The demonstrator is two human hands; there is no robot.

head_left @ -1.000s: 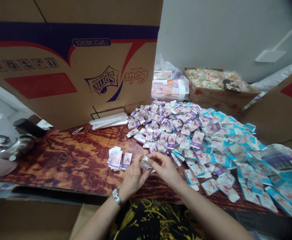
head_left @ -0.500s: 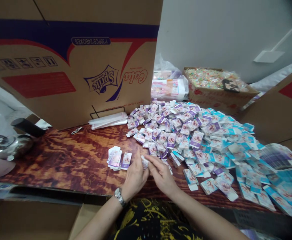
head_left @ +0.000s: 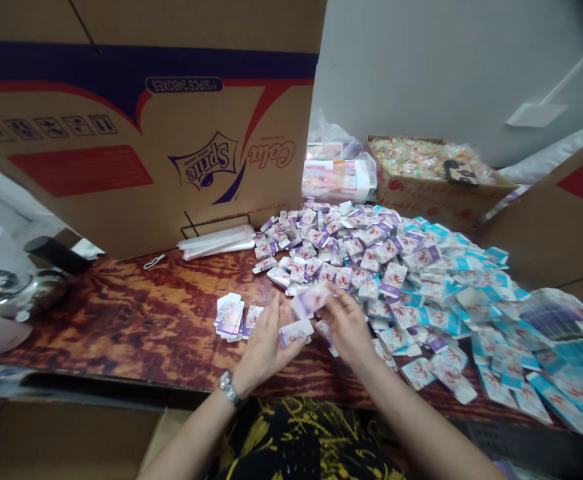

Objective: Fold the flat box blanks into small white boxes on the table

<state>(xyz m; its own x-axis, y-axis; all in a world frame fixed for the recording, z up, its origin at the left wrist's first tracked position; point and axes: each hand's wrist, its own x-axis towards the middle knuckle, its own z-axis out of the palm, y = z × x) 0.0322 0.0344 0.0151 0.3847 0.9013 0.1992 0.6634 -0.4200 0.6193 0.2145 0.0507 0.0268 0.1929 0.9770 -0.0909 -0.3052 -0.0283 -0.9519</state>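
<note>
My left hand, with a watch at the wrist, has a small purple-and-white box between its thumb and its straight fingers. My right hand pinches another purple-and-white box by its right end, raised above the first and slightly blurred. Left of my left hand lies a small stack of similar boxes, with a single box beside it, partly hidden by my fingers. A large heap of small boxes, purple ones and blue ones, spreads beyond and to the right of my right hand.
A big carton stands along the back left. Behind the heap are an open carton of small wrapped pieces and a plastic-wrapped pack. White plastic strips and a metal kettle are at left on the brown table.
My hands have moved apart. The right hand has swung right and up with a purple-and-white box, while the left has shifted slightly left, its thumb spreading wider around a box.
</note>
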